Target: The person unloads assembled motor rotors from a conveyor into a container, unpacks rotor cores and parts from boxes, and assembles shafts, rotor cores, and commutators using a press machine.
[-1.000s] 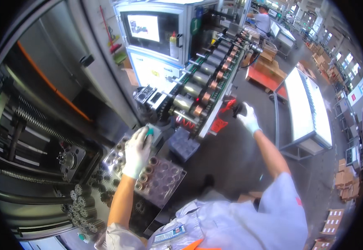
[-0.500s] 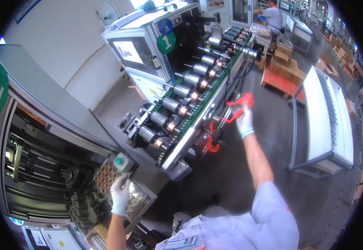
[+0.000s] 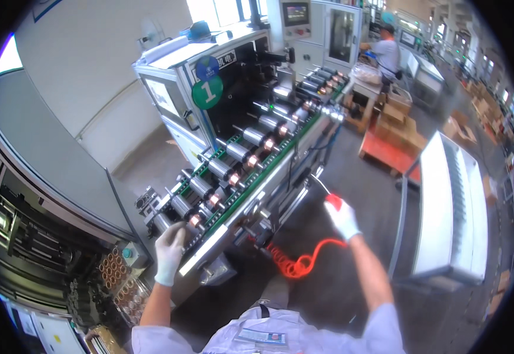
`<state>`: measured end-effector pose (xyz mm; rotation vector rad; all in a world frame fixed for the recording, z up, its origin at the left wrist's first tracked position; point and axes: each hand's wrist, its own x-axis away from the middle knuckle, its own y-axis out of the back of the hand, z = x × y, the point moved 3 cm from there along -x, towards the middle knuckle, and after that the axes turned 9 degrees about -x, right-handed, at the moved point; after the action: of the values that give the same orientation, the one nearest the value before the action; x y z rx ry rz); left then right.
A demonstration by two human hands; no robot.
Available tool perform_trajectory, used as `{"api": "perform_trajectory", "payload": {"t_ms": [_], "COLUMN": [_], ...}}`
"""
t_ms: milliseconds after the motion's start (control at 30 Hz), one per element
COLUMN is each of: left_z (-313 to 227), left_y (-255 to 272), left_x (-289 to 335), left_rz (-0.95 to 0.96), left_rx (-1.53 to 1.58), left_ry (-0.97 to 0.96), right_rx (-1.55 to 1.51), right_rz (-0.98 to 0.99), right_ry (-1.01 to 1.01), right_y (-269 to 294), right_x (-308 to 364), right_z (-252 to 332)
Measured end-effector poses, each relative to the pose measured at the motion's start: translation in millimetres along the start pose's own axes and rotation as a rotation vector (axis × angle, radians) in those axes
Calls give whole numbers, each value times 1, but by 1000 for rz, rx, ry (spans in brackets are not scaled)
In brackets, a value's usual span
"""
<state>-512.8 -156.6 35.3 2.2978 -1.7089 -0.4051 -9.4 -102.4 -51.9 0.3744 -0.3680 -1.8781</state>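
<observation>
A red air blow gun (image 3: pixel 333 202) with a slim metal nozzle is gripped in my gloved right hand (image 3: pixel 344 219). Its nozzle points up and left toward the side of the conveyor, apart from the parts. A coiled red air hose (image 3: pixel 297 268) trails from it, low beside the conveyor. My gloved left hand (image 3: pixel 170 251) is at the conveyor's near end, fingers stretched out beside the closest motor armature (image 3: pixel 162 222); whether they touch it is unclear. Several armatures with steel cores and copper ends, such as this armature (image 3: pixel 200 187), lie crosswise along the green-edged conveyor (image 3: pixel 251 193).
A white machine cabinet (image 3: pixel 168 106) stands behind the conveyor. Trays of copper rings (image 3: pixel 114 268) and a green-button box (image 3: pixel 132 253) lie at lower left, next to another machine. Right are a white slotted rack (image 3: pixel 437 212) and a red pallet (image 3: pixel 387 146) with cartons. Another person (image 3: pixel 385 53) works far back.
My left hand has moved from above the ring trays up to the conveyor's near end. My right hand has come lower with the blow gun, and the hose has stretched out toward it.
</observation>
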Motion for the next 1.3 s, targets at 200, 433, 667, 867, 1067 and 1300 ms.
{"api": "perform_trajectory", "payload": {"t_ms": [200,433,667,867,1067,1300], "left_z": [-51,-82,-60,10,52,120], "left_y": [-163,-376,-483,-544,-516,-487], "left_x": [-50,-57,-46,-51,44,161], "left_rz": [165,793,1061,625,254,273], "left_rx": [215,171,-383,-348,-143,-518], "left_ry": [-82,-18,-92,282,779,942], "right_rx": [84,-53,-175,109,-375,-90], "right_rz": [51,219,385,337,-18,388], "right_ry": [400,-82,-168,422,-202,-43], "right_y": [98,163,180,194,262,232], "right_x": [-101,-252,-386,-591,-755,-723], "right_z": [-15,-35,-54,-128,-109,-97]}}
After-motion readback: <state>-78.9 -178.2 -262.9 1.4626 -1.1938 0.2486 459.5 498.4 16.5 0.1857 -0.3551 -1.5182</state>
